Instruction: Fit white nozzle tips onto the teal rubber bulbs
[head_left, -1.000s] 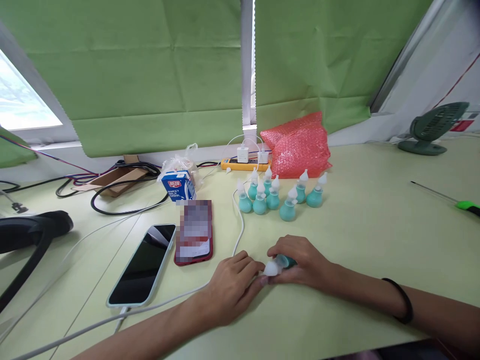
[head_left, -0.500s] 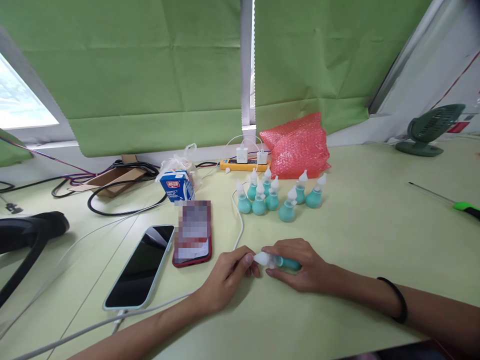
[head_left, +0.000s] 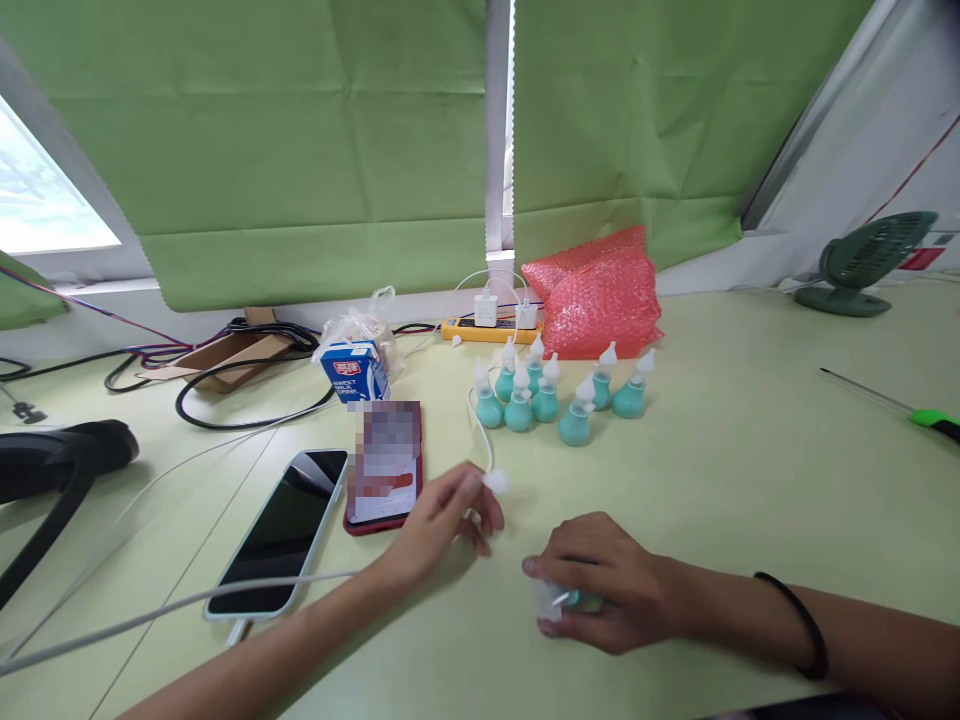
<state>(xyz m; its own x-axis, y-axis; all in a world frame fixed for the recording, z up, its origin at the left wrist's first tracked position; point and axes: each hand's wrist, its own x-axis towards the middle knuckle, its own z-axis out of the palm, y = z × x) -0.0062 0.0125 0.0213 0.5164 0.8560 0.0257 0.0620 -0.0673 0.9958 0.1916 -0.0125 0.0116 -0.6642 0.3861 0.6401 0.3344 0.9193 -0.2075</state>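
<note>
Near the front edge of the desk (head_left: 750, 440), your right hand (head_left: 611, 580) wraps its fingers around one teal bulb (head_left: 589, 603), mostly hidden, its clear collar (head_left: 549, 598) blurred. Slightly farther in, your left hand (head_left: 450, 505) pinches one white tip (head_left: 497, 482), its outline smeared. Two phones (head_left: 281, 530) lie leftward, one screen pixelated, its corner covered by that hand. Beyond stand eight capped bulbs (head_left: 575, 427), some overlapping. One screwdriver (head_left: 870, 388) runs out of view rightward. Toward the back edge: one milk carton (head_left: 356, 373), one red pouch (head_left: 600, 295), one power strip (head_left: 459, 329) bearing two chargers (head_left: 485, 310).
</note>
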